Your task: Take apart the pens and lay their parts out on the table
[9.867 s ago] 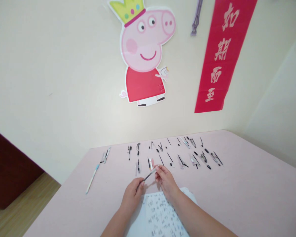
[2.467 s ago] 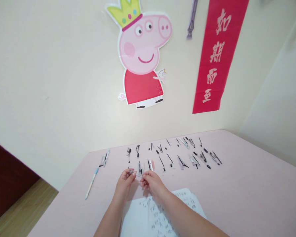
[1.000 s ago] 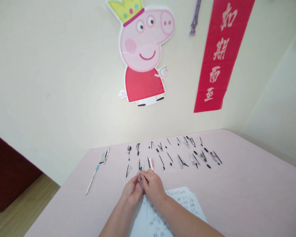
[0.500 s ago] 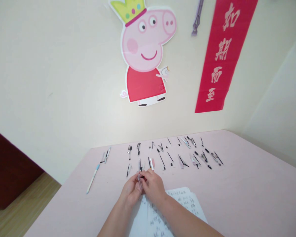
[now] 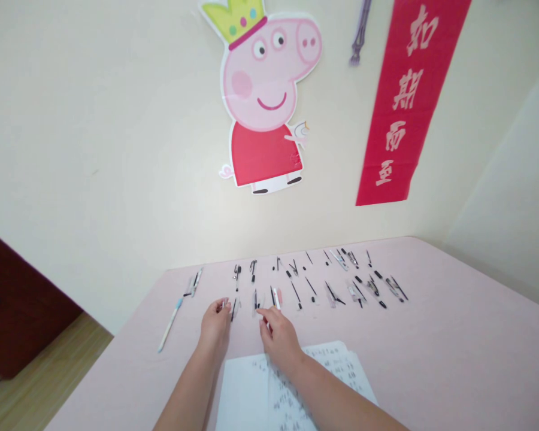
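My left hand is over the table to the left of a dark pen refill and its clear parts. Its fingers are curled together around a small pale or clear piece, too small to name. My right hand is above the top edge of the open notebook, thumb and forefinger drawn close together. A tiny pale bit seems to be between those fingertips, but I cannot make it out. Just beyond them lie a dark refill and small pen parts.
Two rows of taken-apart pens, with refills, black caps and clear barrels, spread across the pink table. A blue-and-white pen lies at the left, near more pen parts. The wall rises behind.
My hands were together over the notebook, on a clear pen barrel. My left hand has moved away to the left, beside the refill; my right hand has stayed nearly in place.
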The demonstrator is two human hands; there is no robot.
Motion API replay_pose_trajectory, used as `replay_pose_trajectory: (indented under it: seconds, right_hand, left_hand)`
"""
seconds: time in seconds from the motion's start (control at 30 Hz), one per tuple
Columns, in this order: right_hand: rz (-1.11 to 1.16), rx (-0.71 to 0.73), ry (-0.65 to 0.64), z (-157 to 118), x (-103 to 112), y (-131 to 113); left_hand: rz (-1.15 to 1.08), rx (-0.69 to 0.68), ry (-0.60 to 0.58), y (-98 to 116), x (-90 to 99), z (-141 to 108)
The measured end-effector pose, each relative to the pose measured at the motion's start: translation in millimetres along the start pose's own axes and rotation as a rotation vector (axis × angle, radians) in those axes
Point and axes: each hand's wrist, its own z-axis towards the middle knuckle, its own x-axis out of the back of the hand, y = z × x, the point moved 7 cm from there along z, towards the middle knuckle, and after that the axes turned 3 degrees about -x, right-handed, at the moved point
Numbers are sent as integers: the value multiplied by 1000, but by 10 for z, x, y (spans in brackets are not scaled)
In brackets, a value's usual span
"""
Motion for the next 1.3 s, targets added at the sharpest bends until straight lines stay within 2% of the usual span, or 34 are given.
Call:
replay_pose_trajectory:
  seconds: [0.17,0.4,0.63,0.83,1.03,1.3]
  right_hand:
    - [23,6,-9,0,-18,17]
    - [22,3,-19,6,-28,25]
    - [47,-2,-22,5,-38,44]
    - [51,-10,-24,5,-48,73]
    - [58,0,-13,6,-30,57]
    - [58,-22,-28,10,-36,55]
  left_hand:
    - [82,-95,-32,-31,-97,0]
    - [45,-171,-63,-14,-247,-54]
    - [184,-164,19,-76,-100,57]
    - [389,-175,11,-61,41,229]
    - [508,-213,-35,-34,19,377]
    - [445,-294,-135,12,-79,315]
